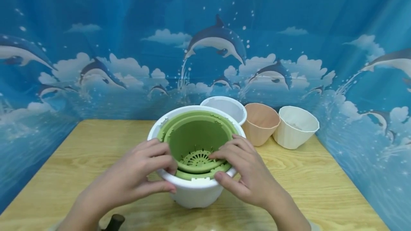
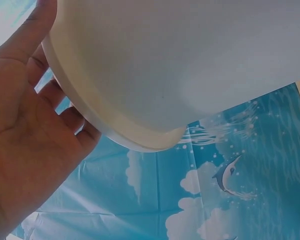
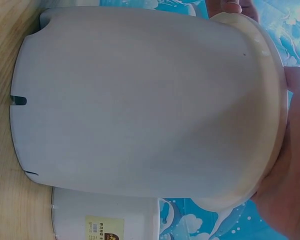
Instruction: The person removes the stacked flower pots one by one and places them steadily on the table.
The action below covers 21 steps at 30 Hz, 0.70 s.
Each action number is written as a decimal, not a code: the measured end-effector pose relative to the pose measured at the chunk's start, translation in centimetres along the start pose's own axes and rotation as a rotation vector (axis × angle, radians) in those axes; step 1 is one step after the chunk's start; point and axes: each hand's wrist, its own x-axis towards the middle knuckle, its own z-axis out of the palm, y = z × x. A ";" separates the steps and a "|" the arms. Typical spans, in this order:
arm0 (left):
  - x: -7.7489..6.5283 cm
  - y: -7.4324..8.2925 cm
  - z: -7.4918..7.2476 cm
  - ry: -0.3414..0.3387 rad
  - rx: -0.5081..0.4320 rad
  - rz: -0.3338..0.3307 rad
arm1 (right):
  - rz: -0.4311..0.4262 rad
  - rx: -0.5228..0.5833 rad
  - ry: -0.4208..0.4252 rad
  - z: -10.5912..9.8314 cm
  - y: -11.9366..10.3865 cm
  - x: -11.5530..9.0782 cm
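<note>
A white flowerpot (image 1: 196,193) stands upright on the table, with two green flowerpots (image 1: 199,134) nested inside it. Through the inner green one, a slotted base is visible. At the near left of the rim, my left hand (image 1: 141,170) grips the white pot, thumb outside and fingers curled over the edge. In the left wrist view its fingers bend round the white rim (image 2: 90,110). My right hand (image 1: 247,168) holds the near right side of the nested pots, fingertips inside the inner green pot and thumb by the white rim. The right wrist view shows the white pot's side.
Behind to the right stand another white pot (image 1: 224,108), a peach pot (image 1: 260,122) and a cream pot (image 1: 295,126) in a row. A dark rounded object (image 1: 115,222) lies near the left forearm. A blue dolphin-print curtain (image 1: 128,45) surrounds the wooden table (image 1: 321,188).
</note>
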 end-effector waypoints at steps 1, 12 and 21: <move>0.0 0.0 0.0 0.000 0.001 0.001 | -0.002 -0.002 0.002 0.0 0.0 0.0; 0.1 0.0 -0.1 -0.012 0.002 -0.027 | -0.085 0.004 0.117 0.1 -0.1 0.4; 0.1 0.1 0.0 0.003 0.027 -0.021 | -0.112 0.061 0.185 0.0 -0.5 0.6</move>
